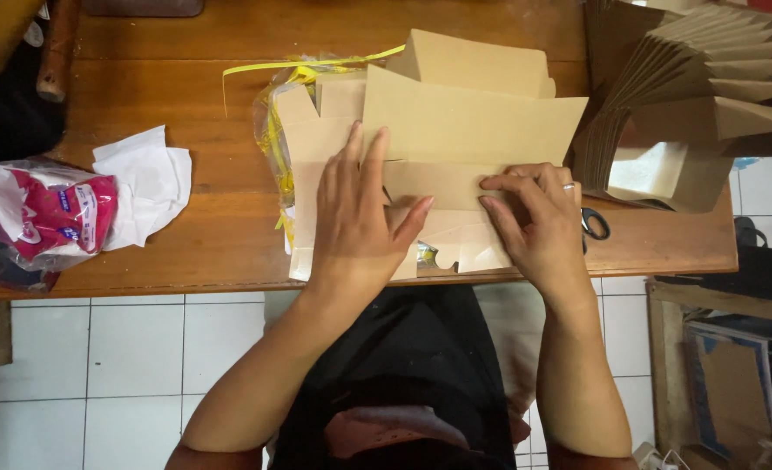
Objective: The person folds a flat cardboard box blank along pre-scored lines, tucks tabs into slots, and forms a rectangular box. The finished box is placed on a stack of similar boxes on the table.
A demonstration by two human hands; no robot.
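Two hands: both rest on one flat brown cardboard piece [455, 165] at the near edge of the wooden table [185, 252].
Left hand [360, 218]: it lies open and flat, fingers spread and pointing away from the person. It presses down on the left part of the cardboard and grips nothing.
Right hand [538, 218]: its fingers are bent and the tips push on a folded flap near the middle. It may be pinching the fold, but I cannot tell for sure. A ring sits on one finger.
Where the cardboard lies: right under both hands, with its long side running left to right. The right hand is nearer the fold; the left hand is just beside it.
Cardboard feel: thin, stiff, smooth and matte, with cut tabs and notches.
Under it: a pile of the same flat pieces in a clear plastic bag [273, 113] with yellow strips.
Right side: a stack of folded brown boxes [691, 87], fanned like steps, and black scissors [593, 224] just beside the right hand.
Left side: white crumpled paper [146, 183] and a red and white plastic pack [46, 218], well apart from the hands.
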